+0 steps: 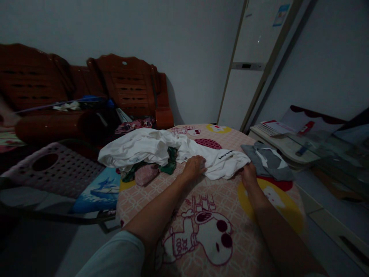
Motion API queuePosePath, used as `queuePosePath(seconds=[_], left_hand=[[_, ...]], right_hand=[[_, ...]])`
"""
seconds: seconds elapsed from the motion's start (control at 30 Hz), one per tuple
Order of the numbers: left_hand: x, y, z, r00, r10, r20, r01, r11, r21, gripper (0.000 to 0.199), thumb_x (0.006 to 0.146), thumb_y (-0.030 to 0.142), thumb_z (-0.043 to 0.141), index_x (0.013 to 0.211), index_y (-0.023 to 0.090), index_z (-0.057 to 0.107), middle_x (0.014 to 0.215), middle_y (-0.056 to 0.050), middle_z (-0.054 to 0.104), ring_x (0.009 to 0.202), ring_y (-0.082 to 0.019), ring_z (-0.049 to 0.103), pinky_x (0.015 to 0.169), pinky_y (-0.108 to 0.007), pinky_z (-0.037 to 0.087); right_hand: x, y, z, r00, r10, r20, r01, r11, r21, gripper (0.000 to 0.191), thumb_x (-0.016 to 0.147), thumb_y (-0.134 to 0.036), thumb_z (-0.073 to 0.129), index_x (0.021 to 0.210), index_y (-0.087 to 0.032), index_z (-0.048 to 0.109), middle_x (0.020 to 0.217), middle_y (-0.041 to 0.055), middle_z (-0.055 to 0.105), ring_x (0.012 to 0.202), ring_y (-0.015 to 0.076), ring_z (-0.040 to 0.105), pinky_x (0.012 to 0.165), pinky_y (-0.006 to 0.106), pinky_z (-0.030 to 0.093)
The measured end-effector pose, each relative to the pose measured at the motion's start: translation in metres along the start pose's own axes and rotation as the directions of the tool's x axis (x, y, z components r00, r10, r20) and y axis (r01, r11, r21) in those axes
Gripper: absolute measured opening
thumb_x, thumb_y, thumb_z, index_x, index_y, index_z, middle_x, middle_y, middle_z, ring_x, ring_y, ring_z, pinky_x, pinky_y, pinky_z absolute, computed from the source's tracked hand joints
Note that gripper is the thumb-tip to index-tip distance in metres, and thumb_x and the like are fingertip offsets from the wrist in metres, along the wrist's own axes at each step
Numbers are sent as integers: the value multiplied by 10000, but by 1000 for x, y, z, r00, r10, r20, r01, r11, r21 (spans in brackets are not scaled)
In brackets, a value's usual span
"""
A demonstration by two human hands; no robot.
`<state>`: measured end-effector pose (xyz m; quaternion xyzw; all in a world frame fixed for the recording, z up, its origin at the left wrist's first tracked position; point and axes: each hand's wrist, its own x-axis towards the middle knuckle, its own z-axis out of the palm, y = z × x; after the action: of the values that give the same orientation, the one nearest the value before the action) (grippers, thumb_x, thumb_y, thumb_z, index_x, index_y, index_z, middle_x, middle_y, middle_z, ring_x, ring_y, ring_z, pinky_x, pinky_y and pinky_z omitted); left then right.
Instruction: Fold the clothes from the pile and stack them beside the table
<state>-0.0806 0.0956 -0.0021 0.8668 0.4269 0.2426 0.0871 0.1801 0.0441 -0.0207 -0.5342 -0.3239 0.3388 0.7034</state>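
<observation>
A white garment with small black lettering lies stretched across the far part of the round table. My left hand is closed on its near edge around the middle, the fingers curled into the cloth. At the garment's right end, my right hand pinches the corner, its fingertips partly hidden. The left part of the white cloth is bunched in a loose heap. Under that heap, a dark green cloth and a pinkish bundle peek out. Just beyond my right hand rests a folded grey garment with a white strip.
The table wears a pink patterned cover with cartoon dogs. To the left stands a chair with a woven pink back and a blue cushion. Wooden seats line the wall. A cabinet with papers is at right. Someone's foot shows far left.
</observation>
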Motion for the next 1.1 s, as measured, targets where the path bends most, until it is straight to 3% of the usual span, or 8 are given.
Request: queuePosePath(seconds=[0.2,0.4,0.47,0.57,0.7,0.87,0.97,1.1], left_hand=[[3,-3,7,997,-74,-28,75,997,32,240,842,141,540,1048,155,662,1038,-123,690,991,-246,633,879,-352,479],[14,-17,-22,918,-263,-298,141,916,-375,150,861,243,515,871,164,642,816,-37,659,795,-182,597,730,-280,444],[17,-21,-34,890,-339,-305,102,799,-593,174,832,306,549,749,166,610,714,0,605,715,-151,557,656,-242,416],[18,-25,-48,889,-434,-143,87,468,-879,231,743,366,637,662,161,567,605,40,524,577,-101,479,555,-206,365],[16,-30,-61,894,-445,57,101,75,-992,263,595,330,760,673,150,585,603,42,558,526,-85,487,526,-204,390],[19,-44,-60,872,-471,134,75,-142,-987,296,516,242,785,754,140,640,661,15,624,567,-112,551,565,-231,457],[20,-50,-50,833,-547,88,78,-41,-996,267,568,265,759,781,146,650,689,0,638,597,-124,561,604,-247,470],[17,-44,-49,793,-543,-277,101,565,-819,215,662,233,683,864,161,685,876,-53,688,833,-192,624,799,-314,498]], right_hand=[[0,1,-1,999,9,35,-9,1000,6,290,612,-370,673,833,-183,671,717,24,696,711,222,645,645,347,527],[3,6,-1,999,-30,43,27,998,53,241,606,-315,646,811,-189,656,684,2,682,711,206,636,639,317,515],[3,6,1,997,-48,66,44,997,55,222,624,-322,650,802,-191,654,701,8,692,748,212,647,670,326,525],[1,5,3,992,-33,118,23,996,91,217,643,-343,676,802,-196,662,768,32,725,858,243,672,758,369,544],[-2,2,5,976,40,214,-72,987,142,240,631,-371,718,801,-207,677,821,58,752,946,286,685,827,426,557],[-8,0,7,961,123,248,-156,981,115,235,655,-382,731,827,-225,699,878,63,769,1040,316,676,895,465,557],[-11,-2,9,954,178,243,-218,965,147,215,651,-372,732,800,-220,704,885,74,772,1066,320,669,912,465,555],[-11,-5,11,962,205,180,-237,954,184,212,618,-330,741,792,-214,707,858,67,775,1057,311,674,914,448,558]])
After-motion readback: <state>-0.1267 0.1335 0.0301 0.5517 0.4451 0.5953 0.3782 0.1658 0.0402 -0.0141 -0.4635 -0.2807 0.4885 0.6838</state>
